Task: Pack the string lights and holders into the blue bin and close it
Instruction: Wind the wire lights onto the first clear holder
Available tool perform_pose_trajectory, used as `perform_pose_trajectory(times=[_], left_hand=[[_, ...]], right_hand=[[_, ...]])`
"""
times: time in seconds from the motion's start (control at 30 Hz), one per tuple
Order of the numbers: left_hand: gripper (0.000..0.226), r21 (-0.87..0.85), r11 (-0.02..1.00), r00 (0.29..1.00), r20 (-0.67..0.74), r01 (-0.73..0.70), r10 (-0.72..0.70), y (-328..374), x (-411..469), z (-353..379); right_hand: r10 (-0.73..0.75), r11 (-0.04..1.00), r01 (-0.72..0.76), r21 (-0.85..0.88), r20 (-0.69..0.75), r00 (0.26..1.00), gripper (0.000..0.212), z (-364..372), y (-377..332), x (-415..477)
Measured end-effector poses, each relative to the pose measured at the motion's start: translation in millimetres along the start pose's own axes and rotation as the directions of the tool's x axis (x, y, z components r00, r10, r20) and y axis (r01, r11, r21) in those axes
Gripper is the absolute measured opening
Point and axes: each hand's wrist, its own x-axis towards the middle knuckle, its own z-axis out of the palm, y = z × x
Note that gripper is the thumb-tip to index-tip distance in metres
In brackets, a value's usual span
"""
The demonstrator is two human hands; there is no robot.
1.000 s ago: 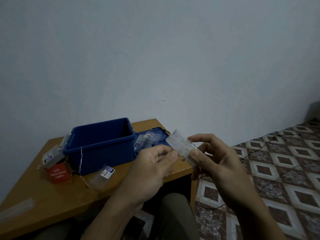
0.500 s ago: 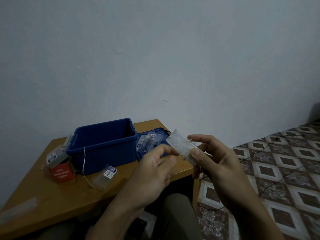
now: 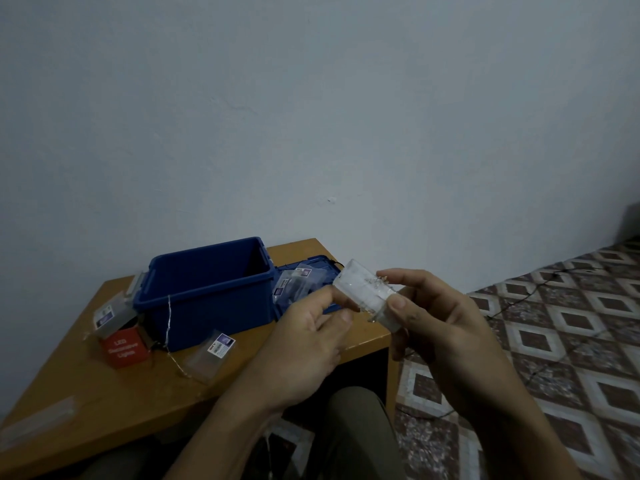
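Head view: pale painted wall (image 3: 311,116) fills the upper half, smooth, with one small chip. Tiled floor (image 3: 571,323) at right, glossy brown-and-cream diamonds, a thin dark cable (image 3: 519,296) trailing across. Wooden surface (image 3: 86,393) at lower left, orange-brown laminate with a squared corner. Blue bin (image 3: 207,306) stands on it near the wall: rectangular moulded plastic, open, interior dark, grey latch (image 3: 136,285) on its left end. Against a second ago it sits slightly farther right in frame, otherwise unmoved. Right hand (image 3: 440,323) is raised over the surface's right corner, grip clamped on the clear holder (image 3: 363,292), thumb on the near face, fingers curled behind. Left hand (image 3: 304,344) is beside it, grip closed on the same holder's near edge, forefinger and thumb pinching. Both are as they were half a second ago. The holder is a flat clear plastic case, tilted, with fine silvery wire coiled inside; it is in the air, well apart from the bin. Blue lid (image 3: 327,266) lies flat just right of the bin, with clear packets (image 3: 294,285) bearing small printed labels on it. Red box (image 3: 123,348) sits left of the bin, white print "LED" and "Lights", middle line blurred. Second holder (image 3: 110,315) rests on top of it. Third holder (image 3: 211,355) lies in front of the bin; its label text is too small to read. String light (image 3: 169,317), thin bare wire, hangs down the bin's front wall to the surface.
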Motion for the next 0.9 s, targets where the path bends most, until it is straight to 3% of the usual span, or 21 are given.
perform_pose_trajectory(times=[0.17, 0.37, 0.43, 0.57, 0.7, 0.83, 0.9], left_hand=[[0.031, 0.297, 0.953, 0.997, 0.033, 0.054, -0.067, -5.7, 4.0, -5.2], [0.040, 0.006, 0.987, 0.976, 0.154, 0.158, -0.157, -12.9, 7.6, -15.9], [0.046, -0.044, 0.979, 0.956, 0.228, 0.199, -0.184, -14.8, 10.2, -22.3], [0.034, -0.145, 0.939, 0.905, 0.348, 0.311, -0.246, -10.2, 18.7, -33.7], [0.032, -0.011, 0.938, 0.854, 0.418, 0.345, -0.309, 12.2, 29.2, -37.0], [0.031, 0.258, 0.929, 0.910, 0.252, 0.265, -0.329, 30.0, 35.7, -31.9], [0.029, 0.295, 0.928, 0.943, 0.172, 0.227, -0.285, 34.9, 35.3, -25.6]], right_hand=[[0.043, 0.998, -0.045, 0.039, 0.053, 0.998, 0.026, -2.4, -0.8, 0.2], [0.077, 0.987, -0.104, 0.122, 0.204, 0.976, 0.044, -10.8, -4.6, -1.1], [0.084, 0.985, -0.122, 0.126, 0.270, 0.959, 0.041, -14.6, -5.1, -1.9], [0.113, 0.985, -0.157, 0.067, 0.437, 0.893, 0.029, -21.8, -8.1, -6.6], [0.181, 0.976, -0.098, -0.192, 0.482, 0.857, 0.019, -20.2, -10.2, -7.4], [0.218, 0.866, -0.006, -0.500, 0.365, 0.905, 0.017, -17.9, -14.4, -6.5], [0.181, 0.769, 0.050, -0.637, 0.292, 0.939, 0.018, -18.5, -14.0, -6.1]])
